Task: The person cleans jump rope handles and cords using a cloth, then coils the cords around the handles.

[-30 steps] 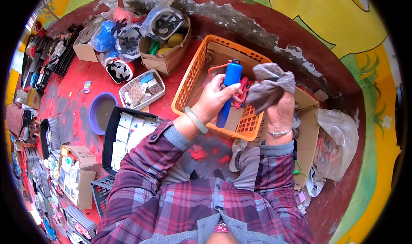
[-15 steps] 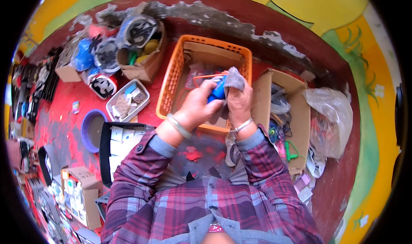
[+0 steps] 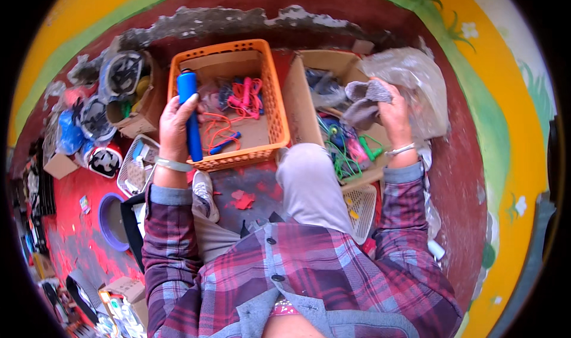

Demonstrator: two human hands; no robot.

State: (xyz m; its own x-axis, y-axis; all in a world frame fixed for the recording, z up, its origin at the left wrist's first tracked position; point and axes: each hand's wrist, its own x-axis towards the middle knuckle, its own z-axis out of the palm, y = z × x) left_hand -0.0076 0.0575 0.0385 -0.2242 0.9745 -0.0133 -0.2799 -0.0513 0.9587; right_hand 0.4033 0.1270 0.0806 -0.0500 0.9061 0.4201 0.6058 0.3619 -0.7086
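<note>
My left hand (image 3: 172, 127) is closed around a long blue tube (image 3: 188, 87) with a dark end, held upright over the near left side of an orange plastic basket (image 3: 277, 109). Inside the basket lie pink-handled skipping ropes (image 3: 244, 97) and an orange cord (image 3: 217, 124) beside a blue handle (image 3: 225, 143). Off to the right, my right hand (image 3: 395, 113) grips a crumpled grey knitted cloth (image 3: 361, 107) above a cardboard box (image 3: 302, 103). Green cords (image 3: 344, 159) and a green handle (image 3: 370, 149) show in that box. The cloth's exact kind is unclear.
A clear plastic bag (image 3: 419, 85) stands right of the box. On the left are a white basket (image 3: 126, 173), a purple basin (image 3: 109, 219) and a carton (image 3: 140, 121) near helmets (image 3: 121, 73). A white perforated tray (image 3: 364, 210) lies by my knee.
My hands have parted: the left moved left with the blue tube, the right moved right with the grey cloth. The orange cord now lies in the basket. My view has shifted right.
</note>
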